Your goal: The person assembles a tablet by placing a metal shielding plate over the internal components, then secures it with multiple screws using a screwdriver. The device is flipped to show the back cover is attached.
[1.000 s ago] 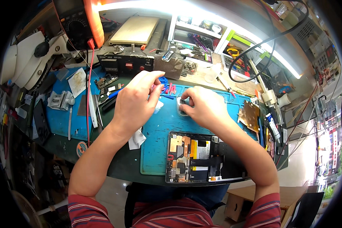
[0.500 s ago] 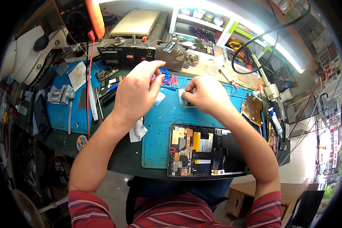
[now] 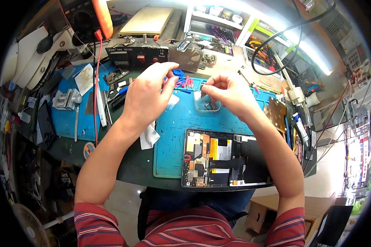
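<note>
In the head view, your right hand (image 3: 231, 94) narrows to a pinch above the small clear square plastic box (image 3: 206, 111), thumb and forefinger closed on what looks like a small dark part (image 3: 203, 87), though it is too tiny to make out well. Several little dark and metallic pieces (image 3: 209, 106) lie in the box, which stands on the scuffed blue work mat (image 3: 169, 154). Your left hand (image 3: 148, 87) hangs to the left of the box with fingers bent and thumb a little apart; you cannot tell from here whether it holds anything. Just beyond its fingertips lie a round bright-blue coiled item (image 3: 178, 76) and slim pink pieces (image 3: 189, 82). Nearer you, the opened black rectangular device (image 3: 231, 162) lies flat, its copper-coloured plates and yellow-and-white battery exposed.
</note>
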Available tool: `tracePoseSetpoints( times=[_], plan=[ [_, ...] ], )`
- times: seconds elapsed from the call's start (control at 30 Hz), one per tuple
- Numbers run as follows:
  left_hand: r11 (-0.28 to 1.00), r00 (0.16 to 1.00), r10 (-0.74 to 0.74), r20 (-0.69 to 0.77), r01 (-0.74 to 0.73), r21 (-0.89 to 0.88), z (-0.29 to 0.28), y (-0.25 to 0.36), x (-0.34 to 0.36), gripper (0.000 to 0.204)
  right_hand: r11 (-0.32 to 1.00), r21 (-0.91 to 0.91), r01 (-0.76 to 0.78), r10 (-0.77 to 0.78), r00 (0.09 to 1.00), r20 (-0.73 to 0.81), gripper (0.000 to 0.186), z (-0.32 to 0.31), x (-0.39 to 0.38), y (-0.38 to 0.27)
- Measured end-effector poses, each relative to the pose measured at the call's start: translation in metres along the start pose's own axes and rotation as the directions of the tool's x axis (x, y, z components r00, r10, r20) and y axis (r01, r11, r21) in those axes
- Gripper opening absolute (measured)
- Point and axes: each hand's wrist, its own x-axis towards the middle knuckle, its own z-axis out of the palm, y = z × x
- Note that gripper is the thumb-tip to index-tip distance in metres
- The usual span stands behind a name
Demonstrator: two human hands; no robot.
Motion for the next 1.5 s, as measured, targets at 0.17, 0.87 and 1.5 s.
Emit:
tracePoseSetpoints(
  times=[0.17, 0.87, 1.5],
  plan=[
    [1.000, 1.000, 0.008, 0.019, -0.008, 0.003, 0.003, -0.002, 0.000, 0.030, 0.982, -0.097, 0.163, -0.166, 0.986, -0.015, 0.023, 0.002, -0.005, 0.010],
    [0.995, 0.994, -0.019, 0.105, 0.028, -0.093, 0.002, -0.001, 0.000, 0.031, 0.984, -0.024, 0.179, -0.180, 0.981, -0.073, 0.023, 0.002, -0.014, 0.007],
    [0.958, 0.951, -0.161, 0.265, 0.215, -0.190, -0.054, 0.085, -0.148, 0.036, 0.998, -0.054, 0.026, -0.006, 0.938, 0.347, 0.020, 0.036, -0.110, -0.019]
  ],
)
